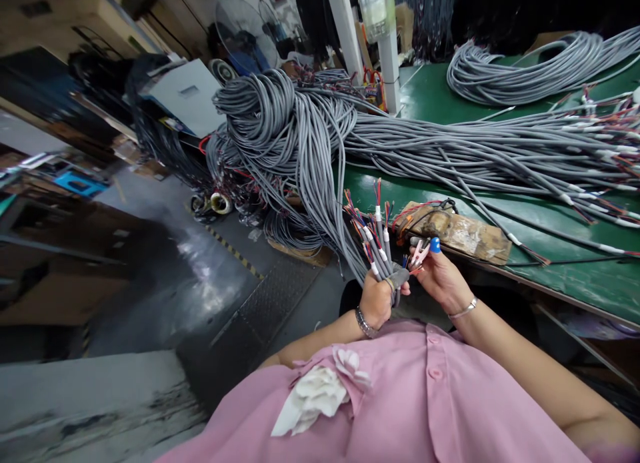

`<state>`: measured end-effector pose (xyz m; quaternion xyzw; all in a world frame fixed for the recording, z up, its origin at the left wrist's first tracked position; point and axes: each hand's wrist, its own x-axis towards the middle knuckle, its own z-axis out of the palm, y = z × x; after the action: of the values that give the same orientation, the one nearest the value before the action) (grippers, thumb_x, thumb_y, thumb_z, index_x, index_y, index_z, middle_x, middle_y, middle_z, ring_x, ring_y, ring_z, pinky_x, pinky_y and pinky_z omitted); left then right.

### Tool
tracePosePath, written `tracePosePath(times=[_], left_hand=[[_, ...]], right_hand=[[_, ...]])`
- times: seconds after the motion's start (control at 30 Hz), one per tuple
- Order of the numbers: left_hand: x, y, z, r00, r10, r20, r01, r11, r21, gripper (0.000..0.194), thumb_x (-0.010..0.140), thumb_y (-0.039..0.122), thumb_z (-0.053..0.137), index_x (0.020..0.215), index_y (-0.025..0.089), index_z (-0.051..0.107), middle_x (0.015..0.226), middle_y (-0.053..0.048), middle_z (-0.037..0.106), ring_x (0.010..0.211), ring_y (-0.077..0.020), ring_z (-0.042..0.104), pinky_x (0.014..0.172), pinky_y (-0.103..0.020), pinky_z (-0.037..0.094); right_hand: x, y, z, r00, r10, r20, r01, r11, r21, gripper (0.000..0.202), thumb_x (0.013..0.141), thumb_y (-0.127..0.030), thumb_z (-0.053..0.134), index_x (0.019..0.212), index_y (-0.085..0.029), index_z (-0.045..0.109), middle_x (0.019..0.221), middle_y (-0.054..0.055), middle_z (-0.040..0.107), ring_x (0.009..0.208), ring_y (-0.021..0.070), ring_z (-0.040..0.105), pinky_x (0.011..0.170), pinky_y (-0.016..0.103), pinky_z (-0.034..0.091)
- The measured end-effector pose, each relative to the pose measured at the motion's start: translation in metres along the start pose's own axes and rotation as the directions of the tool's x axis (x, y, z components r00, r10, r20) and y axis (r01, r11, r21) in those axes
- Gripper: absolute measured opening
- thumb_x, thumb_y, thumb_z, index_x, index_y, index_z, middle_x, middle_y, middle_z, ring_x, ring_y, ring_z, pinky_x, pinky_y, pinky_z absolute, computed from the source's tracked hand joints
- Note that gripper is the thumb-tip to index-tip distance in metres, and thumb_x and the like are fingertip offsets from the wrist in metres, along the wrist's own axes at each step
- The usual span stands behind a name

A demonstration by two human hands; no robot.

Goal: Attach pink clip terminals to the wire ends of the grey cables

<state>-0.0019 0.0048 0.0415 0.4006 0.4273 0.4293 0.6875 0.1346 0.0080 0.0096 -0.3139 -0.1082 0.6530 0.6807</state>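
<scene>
My left hand [377,300] is closed around a bunch of grey cables [387,266]. Their ends fan upward past the fingers, with white wrap and thin red, blue and orange wires at the tips. A grey covering shows on one finger of that hand. Just to the right, my right hand [444,280] pinches a small pale pink tool [419,254], whose exact kind I cannot make out. One of its fingertips wears a blue cover [435,244]. A thin reddish wire shows by the tool, close to the left hand.
A worn wooden block [475,235] with dark wires lies at the edge of the green table [590,276]. Long grey cables [475,150] stretch across the table, and a thick coil [260,106] hangs over its left end. Another coil [530,70] lies farther back. A white post [389,70] stands behind.
</scene>
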Motion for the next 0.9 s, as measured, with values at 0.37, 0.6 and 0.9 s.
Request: tracePosePath(times=[0.37, 0.6, 0.9], left_hand=[[-0.004, -0.002, -0.004, 0.999, 0.012, 0.029, -0.012, 1.0, 0.0, 0.022, 0.068, 0.03, 0.074, 0.067, 0.014, 0.06, 0.052, 0.001, 0.059, 0.045, -0.0109, 0.054, 0.047, -0.023, 0.045], [-0.012, 0.0, -0.015, 0.999, 0.022, 0.039, -0.023, 0.999, 0.024, 0.024, 0.068, 0.033, 0.075, 0.067, 0.014, 0.061, 0.053, 0.0, 0.06, 0.047, -0.0108, 0.056, 0.05, -0.023, 0.047], [-0.011, -0.004, -0.018, 0.998, 0.008, 0.057, -0.01, 0.999, 0.043, 0.027, 0.067, 0.036, 0.076, 0.066, 0.013, 0.062, 0.054, -0.001, 0.061, 0.048, -0.0118, 0.057, 0.05, -0.024, 0.047]], right_hand=[[-0.011, 0.0, -0.003, 0.996, 0.052, 0.071, -0.057, 0.996, 0.066, 0.039, 0.079, -0.06, 0.063, 0.086, -0.022, 0.071, 0.087, 0.002, 0.071, 0.074, 0.0152, 0.061, 0.07, 0.029, 0.051], [-0.02, -0.009, -0.02, 0.958, 0.198, 0.208, -0.183, 0.979, -0.09, 0.051, 0.081, -0.066, 0.055, 0.092, -0.019, 0.071, 0.086, 0.006, 0.068, 0.075, 0.0155, 0.061, 0.069, 0.028, 0.05], [-0.039, -0.017, -0.017, 0.946, 0.249, 0.209, -0.165, 0.921, -0.351, 0.026, 0.076, -0.041, 0.074, 0.089, -0.018, 0.07, 0.089, 0.006, 0.069, 0.074, 0.0144, 0.059, 0.07, 0.028, 0.047]])
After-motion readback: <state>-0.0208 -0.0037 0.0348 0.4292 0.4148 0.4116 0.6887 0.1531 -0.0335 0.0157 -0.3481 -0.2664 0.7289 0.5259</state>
